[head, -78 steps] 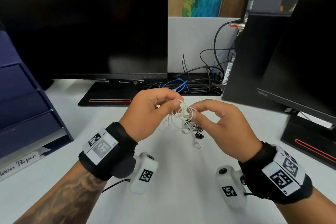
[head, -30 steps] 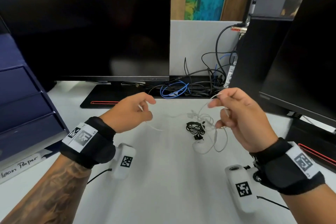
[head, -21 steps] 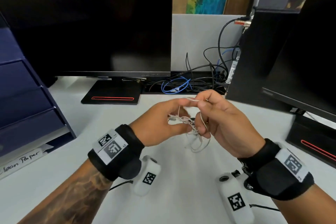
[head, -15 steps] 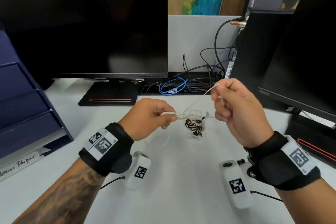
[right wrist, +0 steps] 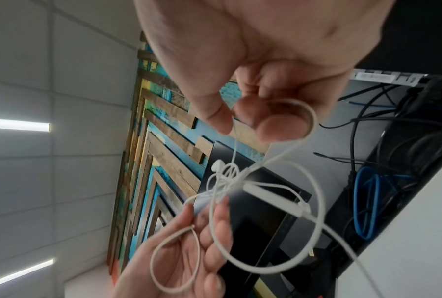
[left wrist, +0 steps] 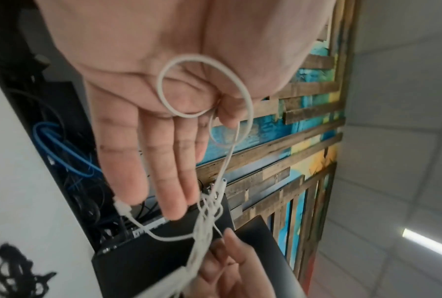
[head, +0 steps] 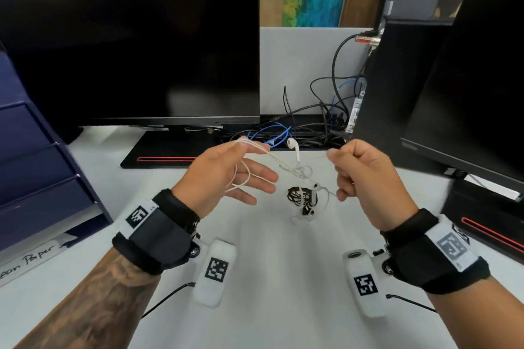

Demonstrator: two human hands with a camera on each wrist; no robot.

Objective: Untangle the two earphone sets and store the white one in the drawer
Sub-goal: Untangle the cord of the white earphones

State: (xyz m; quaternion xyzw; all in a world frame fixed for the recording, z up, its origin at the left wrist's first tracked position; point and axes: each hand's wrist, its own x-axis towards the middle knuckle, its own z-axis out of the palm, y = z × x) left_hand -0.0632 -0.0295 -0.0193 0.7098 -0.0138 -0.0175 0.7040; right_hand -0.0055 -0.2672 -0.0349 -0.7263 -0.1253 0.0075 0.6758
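Observation:
The white earphones hang knotted in the air between my two hands, one earbud sticking up. My left hand has its fingers stretched out, with the thumb pinching the white cable against the index finger; a loop lies across the palm. My right hand is curled and pinches the cable between thumb and forefinger. The black earphones lie bundled on the white desk under the knot, apart from the white set. The dark blue drawer unit stands at the left, drawers closed.
A large black monitor stands behind the hands and a second one at the right. Black and blue cables pile up at the desk's back edge. A paper label lies below the drawers.
My left hand has opened its fingers and moved left, keeping the cable under the thumb. The white cable is drawn out wider and an earbud has swung up. The black bundle stays put.

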